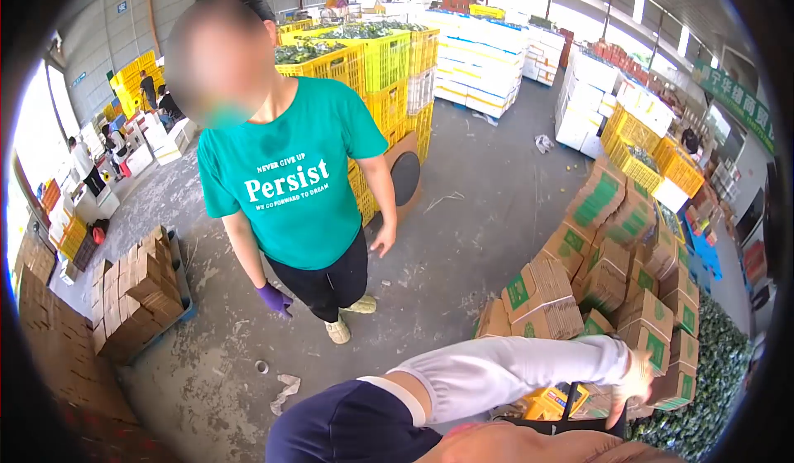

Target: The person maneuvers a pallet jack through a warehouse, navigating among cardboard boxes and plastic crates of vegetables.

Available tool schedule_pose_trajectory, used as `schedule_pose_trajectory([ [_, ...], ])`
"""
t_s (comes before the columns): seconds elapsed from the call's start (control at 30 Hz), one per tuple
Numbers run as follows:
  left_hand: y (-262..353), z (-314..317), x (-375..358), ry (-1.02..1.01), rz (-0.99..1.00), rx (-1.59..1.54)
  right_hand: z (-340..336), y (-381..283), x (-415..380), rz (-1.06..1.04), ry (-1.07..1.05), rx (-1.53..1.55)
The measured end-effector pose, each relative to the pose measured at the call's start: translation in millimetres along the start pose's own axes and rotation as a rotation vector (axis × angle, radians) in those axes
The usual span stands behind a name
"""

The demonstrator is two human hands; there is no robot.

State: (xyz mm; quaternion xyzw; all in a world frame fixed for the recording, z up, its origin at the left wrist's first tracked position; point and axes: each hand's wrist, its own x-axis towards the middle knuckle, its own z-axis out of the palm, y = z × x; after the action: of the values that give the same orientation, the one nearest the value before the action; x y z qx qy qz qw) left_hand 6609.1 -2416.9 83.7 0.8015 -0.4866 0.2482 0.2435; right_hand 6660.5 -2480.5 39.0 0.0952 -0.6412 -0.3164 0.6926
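My left hand (633,379) is stretched out to the lower right at the end of a light grey sleeve, with its fingers apart and nothing visible in it. Behind and around it are bundles of flat brown cartons (547,299) with green print. Close by are a black frame or strap (571,401) and a yellow object (552,403). Bare skin crosses the bottom edge, but my right hand does not show. Facing me stands a person in a green T-shirt (289,177), arms lowered, a purple glove on one hand (275,299).
Brown cartons (136,285) lie on a blue pallet at left. Yellow crates (385,103) of dark green produce stand behind the person, with stacked white boxes (471,62) farther back. Leafy green produce (711,380) fills the right edge. Other people (83,161) are at far left.
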Motion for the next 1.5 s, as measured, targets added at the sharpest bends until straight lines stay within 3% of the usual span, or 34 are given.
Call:
schedule_pose_trajectory([
  [0.03,36,26,14,-0.216,0.007,0.021,14,-29,-7,-0.059,-0.004,0.013],
  [0.13,87,15,-48,-0.765,-0.047,-0.077,70,-58,-87,-1.023,0.36,0.338],
  [0.2,122,8,-110,-0.976,-0.112,-0.217,110,-107,-91,-1.629,0.49,0.543],
  [0.23,140,1,-147,-1.039,-0.153,-0.291,132,-131,-81,-1.9,0.488,0.669],
  [0.3,172,4,-221,-1.09,-0.289,-0.367,257,-195,-44,-2.387,0.324,1.013],
  [0.33,185,0,-244,-1.269,-0.339,-0.34,333,-215,-32,-2.57,0.184,1.261],
  [0.37,205,-7,-259,-1.301,-0.4,-0.175,401,-234,-21,-2.956,0.66,1.165],
  [0.43,245,5,-286,-1.339,-0.425,-0.112,440,-261,-41,-2.792,0.604,1.247],
  [0.6,397,66,-303,-1.075,-0.566,-0.13,508,-368,-3,-2.44,0.722,1.277],
  [0.67,453,88,-316,-0.971,-0.567,-0.164,536,-419,-1,-2.317,0.768,1.422],
  [0.83,513,136,-392,-1.067,-0.674,-0.089,588,-492,-68,-2.322,0.826,1.397],
  [0.93,539,145,-384,-1.092,-0.666,-0.042,599,-500,-47,-2.344,0.791,1.376],
  [1.0,544,147,-369,-1.102,-0.714,-0.081,595,-512,-36,-2.351,0.782,1.392],
  [1.13,501,124,-354,-0.977,-0.549,-0.115,570,-478,3,-2.374,0.846,1.354],
  [1.17,486,102,-345,-0.931,-0.573,-0.096,562,-461,19,-2.325,0.813,1.516],
  [1.2,470,82,-327,-1.013,-0.538,0.045,559,-458,33,-2.271,0.767,1.65],
  [1.27,424,75,-312,-0.893,-0.456,-0.004,533,-459,61,-2.105,1.059,1.996],
  [1.33,409,61,-279,-0.944,-0.524,-0.093,503,-456,86,-2.189,1.044,2.014],
  [1.4,388,56,-270,-0.828,-0.414,-0.19,480,-441,108,-2.353,0.896,1.868],
  [1.5,373,49,-236,-0.738,-0.455,-0.17,448,-446,122,-2.241,1.056,2.071],
])
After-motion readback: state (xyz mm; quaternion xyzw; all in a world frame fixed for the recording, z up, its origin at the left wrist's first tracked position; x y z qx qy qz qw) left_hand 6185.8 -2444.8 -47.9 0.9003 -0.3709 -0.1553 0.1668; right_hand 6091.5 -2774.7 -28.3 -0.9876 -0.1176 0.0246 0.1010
